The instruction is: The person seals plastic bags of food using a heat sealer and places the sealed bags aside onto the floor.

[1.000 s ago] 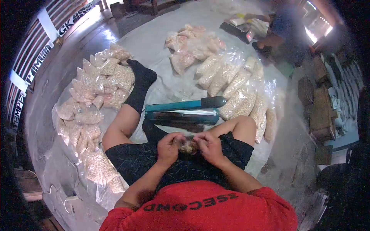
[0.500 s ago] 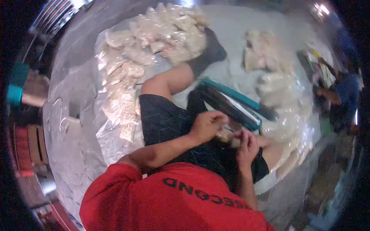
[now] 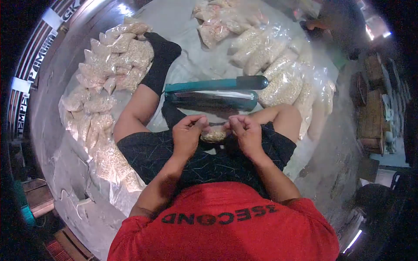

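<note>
A small clear plastic bag (image 3: 213, 135) with pale, grain-like pieces in its bottom hangs between my hands, above my lap. My left hand (image 3: 187, 134) is closed, thumb and fingertips pinching one side of the bag's upper edge. The opposite side is pinched by my right hand (image 3: 246, 134), also closed. Just beyond my hands lies a teal and black impulse bag sealer (image 3: 209, 95), long and narrow, its arm slightly raised. The bag's see-through upper part is hard to make out.
Filled clear bags (image 3: 102, 126) curve along the left of the pale sheet. More filled bags (image 3: 278, 65) lie on the right, past my knee. My foot in a black sock (image 3: 163, 50) rests beside the left bags. Another person's arm (image 3: 320, 25) shows at the upper right.
The view has turned, so the sealer now lies straight ahead and nearly level. My hands have come level with each other, still pinching the bag.
</note>
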A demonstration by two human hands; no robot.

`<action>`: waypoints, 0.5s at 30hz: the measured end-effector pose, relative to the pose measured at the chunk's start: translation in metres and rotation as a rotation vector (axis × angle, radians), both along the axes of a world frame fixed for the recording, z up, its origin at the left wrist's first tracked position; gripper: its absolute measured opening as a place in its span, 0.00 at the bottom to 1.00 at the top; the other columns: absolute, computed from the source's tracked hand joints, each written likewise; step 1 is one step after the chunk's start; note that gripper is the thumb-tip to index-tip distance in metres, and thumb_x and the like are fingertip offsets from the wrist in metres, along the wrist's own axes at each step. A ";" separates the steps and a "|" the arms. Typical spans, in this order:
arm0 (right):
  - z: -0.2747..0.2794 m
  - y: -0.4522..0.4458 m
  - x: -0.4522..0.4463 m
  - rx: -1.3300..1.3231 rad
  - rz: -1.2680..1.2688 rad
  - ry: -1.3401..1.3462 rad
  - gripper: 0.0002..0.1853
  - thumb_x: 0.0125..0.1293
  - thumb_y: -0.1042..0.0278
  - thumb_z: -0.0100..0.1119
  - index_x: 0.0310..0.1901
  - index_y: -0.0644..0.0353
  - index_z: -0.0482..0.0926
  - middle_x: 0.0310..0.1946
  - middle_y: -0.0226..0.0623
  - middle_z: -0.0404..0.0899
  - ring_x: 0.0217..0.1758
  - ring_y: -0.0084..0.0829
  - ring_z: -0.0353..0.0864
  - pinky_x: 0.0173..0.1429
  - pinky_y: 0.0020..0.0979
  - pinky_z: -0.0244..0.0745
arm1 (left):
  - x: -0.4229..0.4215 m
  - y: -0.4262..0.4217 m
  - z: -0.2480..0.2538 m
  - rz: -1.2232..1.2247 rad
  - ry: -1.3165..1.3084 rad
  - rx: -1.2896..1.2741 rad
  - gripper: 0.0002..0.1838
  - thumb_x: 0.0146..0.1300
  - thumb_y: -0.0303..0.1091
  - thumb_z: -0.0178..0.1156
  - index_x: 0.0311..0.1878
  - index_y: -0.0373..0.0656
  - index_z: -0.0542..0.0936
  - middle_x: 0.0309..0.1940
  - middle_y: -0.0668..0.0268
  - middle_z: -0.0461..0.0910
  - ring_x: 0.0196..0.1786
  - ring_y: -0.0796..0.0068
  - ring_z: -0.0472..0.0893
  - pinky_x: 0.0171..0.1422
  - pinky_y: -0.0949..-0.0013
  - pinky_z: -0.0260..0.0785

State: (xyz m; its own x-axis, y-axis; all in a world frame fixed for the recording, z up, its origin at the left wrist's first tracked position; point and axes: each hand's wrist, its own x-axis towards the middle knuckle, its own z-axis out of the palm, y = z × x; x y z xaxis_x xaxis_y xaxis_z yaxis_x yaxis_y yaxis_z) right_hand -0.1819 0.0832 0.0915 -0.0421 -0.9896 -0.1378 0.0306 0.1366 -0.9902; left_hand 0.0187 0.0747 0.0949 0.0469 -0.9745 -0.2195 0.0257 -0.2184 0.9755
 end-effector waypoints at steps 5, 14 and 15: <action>-0.016 -0.019 -0.002 0.039 0.003 0.155 0.12 0.77 0.63 0.60 0.47 0.65 0.84 0.36 0.32 0.87 0.37 0.22 0.83 0.45 0.26 0.79 | 0.003 -0.017 0.008 0.085 0.141 0.190 0.12 0.71 0.33 0.66 0.49 0.33 0.83 0.37 0.60 0.86 0.36 0.73 0.85 0.38 0.73 0.78; -0.084 -0.061 0.006 0.243 -0.202 -0.027 0.11 0.75 0.64 0.61 0.42 0.64 0.84 0.30 0.27 0.81 0.28 0.19 0.72 0.31 0.25 0.65 | -0.001 -0.070 -0.050 0.073 0.334 0.396 0.11 0.71 0.37 0.65 0.46 0.39 0.82 0.36 0.64 0.83 0.32 0.73 0.82 0.32 0.71 0.72; -0.090 -0.067 0.007 0.237 -0.191 0.003 0.10 0.75 0.65 0.60 0.42 0.65 0.84 0.31 0.27 0.81 0.29 0.20 0.73 0.33 0.25 0.67 | -0.001 -0.075 -0.054 0.029 0.371 0.373 0.11 0.71 0.35 0.64 0.48 0.37 0.82 0.37 0.63 0.84 0.36 0.70 0.83 0.39 0.68 0.77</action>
